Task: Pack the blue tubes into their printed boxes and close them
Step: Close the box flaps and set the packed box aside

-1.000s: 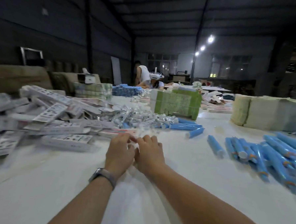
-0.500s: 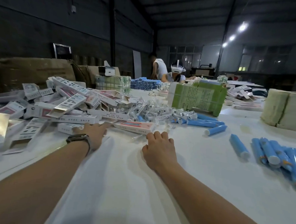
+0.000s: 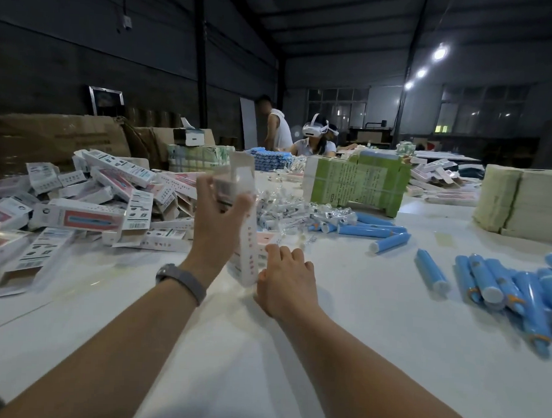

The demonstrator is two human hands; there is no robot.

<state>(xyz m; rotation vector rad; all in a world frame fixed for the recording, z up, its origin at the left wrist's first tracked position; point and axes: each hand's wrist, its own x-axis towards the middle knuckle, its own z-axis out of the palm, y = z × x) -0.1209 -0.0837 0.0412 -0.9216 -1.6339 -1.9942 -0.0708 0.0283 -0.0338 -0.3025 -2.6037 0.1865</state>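
My left hand grips a long white printed box and holds it upright and tilted above the white table, its top flap open. My right hand sits at the box's lower end with fingers curled against it; whether it grips the box I cannot tell. A heap of printed boxes covers the table's left side. Blue tubes lie in a pile at the right, and a few single blue tubes lie further back.
Small clear-wrapped items are strewn behind the box. A green bundled stack and a pale bundled stack stand at the back. Brown cartons line the far left. Two people work at the far end.
My left hand went left to the box heap, then came back up with a printed box. My right hand stayed near the table's middle and now meets the box's lower end.
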